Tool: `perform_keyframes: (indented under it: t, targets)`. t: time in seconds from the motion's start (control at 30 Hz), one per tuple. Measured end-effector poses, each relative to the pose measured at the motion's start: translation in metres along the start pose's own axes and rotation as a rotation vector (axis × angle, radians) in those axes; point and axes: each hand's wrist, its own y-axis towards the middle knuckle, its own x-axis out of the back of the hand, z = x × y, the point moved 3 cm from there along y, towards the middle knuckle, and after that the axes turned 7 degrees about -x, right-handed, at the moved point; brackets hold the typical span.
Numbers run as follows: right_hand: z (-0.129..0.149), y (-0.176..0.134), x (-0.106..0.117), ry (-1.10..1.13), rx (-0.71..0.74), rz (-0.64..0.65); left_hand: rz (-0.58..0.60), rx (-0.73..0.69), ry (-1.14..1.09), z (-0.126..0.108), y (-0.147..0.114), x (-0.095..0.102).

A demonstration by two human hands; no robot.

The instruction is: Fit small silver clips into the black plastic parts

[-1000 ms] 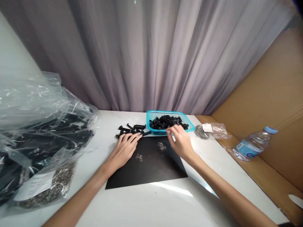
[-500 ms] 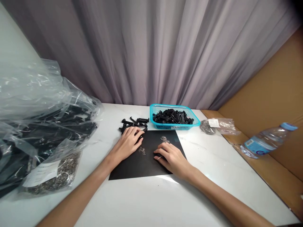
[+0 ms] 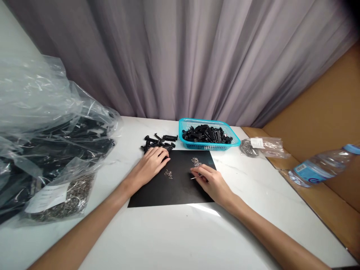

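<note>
My left hand (image 3: 153, 164) rests at the near edge of a loose pile of black plastic parts (image 3: 160, 142), fingers bent and thumb apart from them. Its fingertips are partly hidden, and nothing shows between them. My right hand (image 3: 212, 182) pinches a thin, light metal rod (image 3: 194, 177), whose tip sticks out to the left past the fingers. Just beyond that hand lies a small heap of tiny metal pieces (image 3: 195, 161). A second cluster of tiny metal pieces (image 3: 168, 173) lies between the hands. Both are on a black mat (image 3: 168, 195).
A blue plastic basket (image 3: 209, 145) full of black parts stands behind the mat. Clear bags (image 3: 50, 150) with dark contents and a bag of metal pieces (image 3: 75, 197) are at left. Another small bag (image 3: 250, 147) and a water bottle (image 3: 317, 167) are at right, near cardboard (image 3: 334, 97).
My right hand has moved right and away from me, closer to the farther metal heap. The dark part beside my left fingertips no longer shows there. The view has shifted slightly.
</note>
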Motion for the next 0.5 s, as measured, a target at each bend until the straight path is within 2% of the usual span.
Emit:
perform_keyframes:
  t: [0.17, 0.4, 0.5]
  targets:
    - [0.002, 0.0, 0.0, -0.011, 0.009, -0.006, -0.074, 0.064, -0.134, -0.005, 0.0, 0.008]
    - [0.003, 0.001, 0.004, 0.083, -0.047, 0.006, -0.229, 0.382, -0.658, -0.017, 0.0, 0.009]
    - [0.004, 0.002, 0.004, 0.157, -0.075, 0.02, -0.241, 0.44, -0.853, -0.028, 0.001, 0.005]
